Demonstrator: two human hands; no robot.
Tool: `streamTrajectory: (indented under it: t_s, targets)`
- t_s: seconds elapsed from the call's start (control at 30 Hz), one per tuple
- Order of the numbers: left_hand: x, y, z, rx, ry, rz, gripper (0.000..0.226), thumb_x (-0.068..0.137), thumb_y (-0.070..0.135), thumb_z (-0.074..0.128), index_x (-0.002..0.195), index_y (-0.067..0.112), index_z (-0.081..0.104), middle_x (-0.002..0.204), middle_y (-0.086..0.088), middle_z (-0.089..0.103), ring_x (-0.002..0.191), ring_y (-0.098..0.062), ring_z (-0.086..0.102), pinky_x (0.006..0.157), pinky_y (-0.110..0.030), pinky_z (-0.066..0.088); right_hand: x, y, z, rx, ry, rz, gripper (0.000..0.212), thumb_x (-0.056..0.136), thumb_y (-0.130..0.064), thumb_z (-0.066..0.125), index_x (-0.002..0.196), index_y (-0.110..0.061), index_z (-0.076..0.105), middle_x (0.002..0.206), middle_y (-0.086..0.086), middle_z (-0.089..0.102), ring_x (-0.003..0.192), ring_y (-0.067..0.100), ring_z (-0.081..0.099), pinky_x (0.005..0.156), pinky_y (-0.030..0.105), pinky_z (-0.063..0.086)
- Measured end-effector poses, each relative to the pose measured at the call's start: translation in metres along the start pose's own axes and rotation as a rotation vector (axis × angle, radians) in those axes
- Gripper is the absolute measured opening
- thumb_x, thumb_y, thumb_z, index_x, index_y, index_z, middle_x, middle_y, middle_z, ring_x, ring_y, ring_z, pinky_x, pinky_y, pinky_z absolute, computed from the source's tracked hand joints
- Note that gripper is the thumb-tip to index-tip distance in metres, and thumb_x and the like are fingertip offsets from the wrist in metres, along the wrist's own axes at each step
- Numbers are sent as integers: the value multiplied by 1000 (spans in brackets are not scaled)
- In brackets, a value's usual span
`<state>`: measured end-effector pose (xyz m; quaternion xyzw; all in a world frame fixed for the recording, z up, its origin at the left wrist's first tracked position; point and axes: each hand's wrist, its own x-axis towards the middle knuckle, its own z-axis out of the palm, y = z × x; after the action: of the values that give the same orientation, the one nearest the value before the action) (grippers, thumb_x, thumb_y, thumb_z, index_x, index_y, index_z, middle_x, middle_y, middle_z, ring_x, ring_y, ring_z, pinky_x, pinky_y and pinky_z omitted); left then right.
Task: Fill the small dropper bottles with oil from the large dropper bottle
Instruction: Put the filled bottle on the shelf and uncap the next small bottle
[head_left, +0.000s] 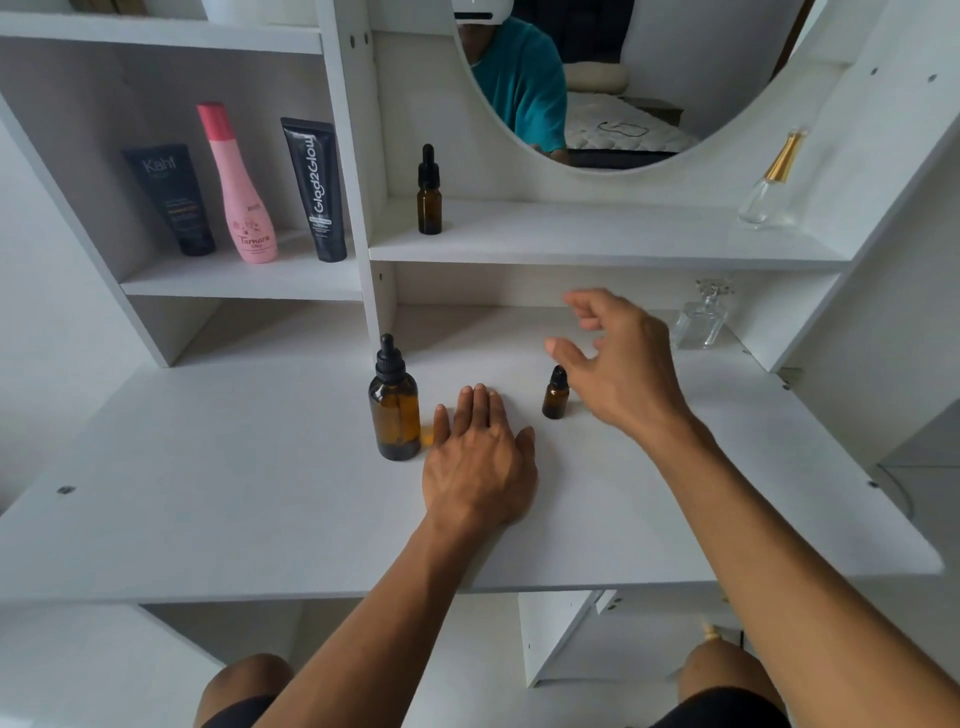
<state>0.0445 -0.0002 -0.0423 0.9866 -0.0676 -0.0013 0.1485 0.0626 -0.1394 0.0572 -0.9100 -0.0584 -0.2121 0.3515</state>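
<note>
Left hand (480, 457) lies flat on the counter (208, 493) beside the large bottle (394, 410); right hand (618, 364) hovers, fingers spread, above the small bottle (555, 396).

- The left hand (478, 457) lies palm down, fingers straight and close together, thumb out to its right side.
- Its forearm runs back and down from the grip toward the body, bare.
- The right hand (618, 364) hangs raised, farther forward than the left grip, holding nothing.
- Its fingers (584, 304) are spread and loosely bent; the thumb (563, 353) points left, apart from them.
- The right forearm stretches back from the grip to the lower right, also bare.
- Both knees show below the arms.
</note>
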Motion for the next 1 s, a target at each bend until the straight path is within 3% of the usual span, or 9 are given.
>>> streamTrajectory:
  t_s: [0.2,0.43,0.53,0.6,0.63,0.7,0.77,0.87,1.0]
  targets:
    - [-3,1,-1,-9,10,5,68,107,47,16,162,8,6,171,-8,3,157,-22,-4,127,-46,0,-18,28,19,86,-54,216,60,81,-25,82,134,-12,58,125,8,67,111,19,65,99,39,54]
    - [-4,1,-3,-31,31,17,67,107,45,19,162,8,10,170,-8,7,158,-21,0,128,-44,2,-22,33,27,160,-32,248,26,86,-16,77,110,-9,69,88,-4,68,82,12,66,83,24,55]
    - [-5,1,-3,-53,45,19,65,107,43,22,161,7,17,169,-9,14,157,-22,5,128,-44,5,-23,33,27,164,-27,228,20,87,-16,76,105,-9,69,85,-5,66,78,11,64,85,29,56]
    - [-8,1,-3,-76,81,14,59,105,41,28,152,7,36,162,-11,34,153,-26,23,126,-45,17,-27,32,27,159,-26,211,18,88,-16,74,104,-10,68,85,-5,66,77,9,63,86,32,57]
    - [-9,0,-4,-98,116,18,50,102,40,34,137,8,49,150,-11,49,144,-28,38,120,-45,28,-29,31,26,164,-22,199,17,88,-17,74,103,-12,67,85,-5,66,77,9,63,85,33,57]
    - [-15,2,-8,-191,187,23,32,96,38,46,113,13,56,123,-8,64,118,-28,55,101,-40,45,-35,28,23,182,-19,160,16,88,-17,73,103,-14,67,86,-5,68,80,10,65,84,36,58]
    - [-26,4,-12,-317,203,1,43,93,38,55,129,15,56,128,-4,63,119,-23,54,95,-37,48,-41,23,21,191,-33,112,16,88,-16,72,104,-15,67,87,-5,69,83,11,67,83,36,59]
    - [-39,5,-15,-465,227,-16,61,88,41,65,144,19,51,136,2,60,124,-17,52,98,-32,48,-49,16,20,197,-69,67,18,88,-16,73,105,-14,68,88,-7,70,86,9,67,80,30,58]
    - [-45,4,-16,-584,277,-8,42,86,43,69,123,25,65,119,8,69,113,-13,61,91,-37,55,-59,11,21,156,-145,36,20,88,-22,74,107,-18,69,95,-8,72,94,6,65,72,7,43]
